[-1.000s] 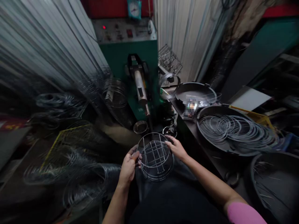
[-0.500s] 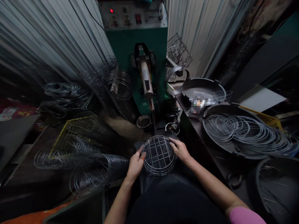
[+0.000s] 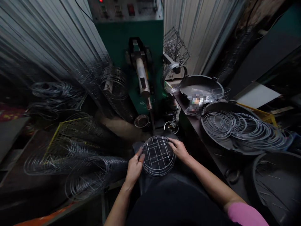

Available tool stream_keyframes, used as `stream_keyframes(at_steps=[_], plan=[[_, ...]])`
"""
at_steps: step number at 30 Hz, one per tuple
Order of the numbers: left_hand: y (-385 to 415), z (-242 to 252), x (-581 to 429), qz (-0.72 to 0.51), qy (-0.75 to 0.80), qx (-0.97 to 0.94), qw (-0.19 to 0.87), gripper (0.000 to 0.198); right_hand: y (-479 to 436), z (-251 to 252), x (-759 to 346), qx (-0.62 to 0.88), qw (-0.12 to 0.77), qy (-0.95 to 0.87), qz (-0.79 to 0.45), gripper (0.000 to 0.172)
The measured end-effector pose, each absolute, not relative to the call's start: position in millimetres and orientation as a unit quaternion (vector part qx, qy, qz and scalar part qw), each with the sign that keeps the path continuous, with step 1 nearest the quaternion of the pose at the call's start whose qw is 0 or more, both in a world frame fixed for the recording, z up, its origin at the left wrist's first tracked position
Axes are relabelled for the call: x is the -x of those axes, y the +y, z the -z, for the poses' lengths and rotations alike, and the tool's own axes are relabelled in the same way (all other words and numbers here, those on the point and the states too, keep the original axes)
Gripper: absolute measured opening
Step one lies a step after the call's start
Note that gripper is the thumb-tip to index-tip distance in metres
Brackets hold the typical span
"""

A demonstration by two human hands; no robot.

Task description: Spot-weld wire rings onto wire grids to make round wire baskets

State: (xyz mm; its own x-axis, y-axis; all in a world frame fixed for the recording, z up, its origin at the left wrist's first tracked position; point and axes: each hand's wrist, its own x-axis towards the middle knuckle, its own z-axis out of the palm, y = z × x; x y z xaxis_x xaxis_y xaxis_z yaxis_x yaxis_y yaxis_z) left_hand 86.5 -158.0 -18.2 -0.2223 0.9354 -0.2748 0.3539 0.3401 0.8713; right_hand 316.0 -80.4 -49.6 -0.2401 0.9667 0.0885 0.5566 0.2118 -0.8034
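A round wire basket [image 3: 159, 156] with a crossed-wire grid and ringed sides sits over my lap, on dark cloth. My left hand [image 3: 134, 168] grips its left rim, thumb on the near side of the wire. On the upper right of the rim, my right hand [image 3: 179, 149] is closed with its fingers pinching the wire. Just beyond the basket stands the machine's metal arm [image 3: 143, 78], ending in a thin rod that points down toward the basket. The fingertips under the rim are partly hidden.
A green machine [image 3: 115, 40] stands ahead against corrugated metal. Bundles of wire rings [image 3: 94, 172] lie on the left. To the right, a black pan [image 3: 211, 138] holds several loose wire rings, with another pan [image 3: 279, 185] nearer me. A wire coil [image 3: 174, 75] hangs by the machine.
The view has shifted slightly, so the machine and pans sit a little further left and higher. Both hands keep their hold on the wire basket, which stays almost in place.
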Motion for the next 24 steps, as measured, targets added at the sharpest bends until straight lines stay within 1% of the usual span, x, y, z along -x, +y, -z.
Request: stream_keyframes(at_steps=[5,10,14,18,21,24], plan=[[-161.6,22.5,-88.8,-0.34,0.713,-0.462,0.402,0.044,-77.1,50.0,-314.5,0.531,0.3,-0.721,-0.329,0.031],[-165.2,26.9,-89.8,-0.365,0.704,-0.471,0.386,0.043,-83.4,56.3,-316.0,0.526,0.325,-0.705,-0.346,0.032],[-163.9,29.8,-88.5,-0.381,0.693,-0.466,0.396,0.042,-89.8,59.1,-318.0,0.531,0.347,-0.672,-0.381,0.033],[-164.3,34.3,-87.9,-0.394,0.678,-0.44,0.439,0.045,-95.4,61.2,-315.9,0.529,0.366,-0.642,-0.417,0.034],[-166.1,34.1,-88.5,-0.395,0.679,-0.426,0.449,0.047,-101.7,65.8,-310.7,0.536,0.39,-0.634,-0.398,0.035],[-168.6,29.1,-86.2,-0.363,0.698,-0.426,0.446,0.05,-108.1,69.8,-305.3,0.54,0.419,-0.629,-0.371,0.035]])
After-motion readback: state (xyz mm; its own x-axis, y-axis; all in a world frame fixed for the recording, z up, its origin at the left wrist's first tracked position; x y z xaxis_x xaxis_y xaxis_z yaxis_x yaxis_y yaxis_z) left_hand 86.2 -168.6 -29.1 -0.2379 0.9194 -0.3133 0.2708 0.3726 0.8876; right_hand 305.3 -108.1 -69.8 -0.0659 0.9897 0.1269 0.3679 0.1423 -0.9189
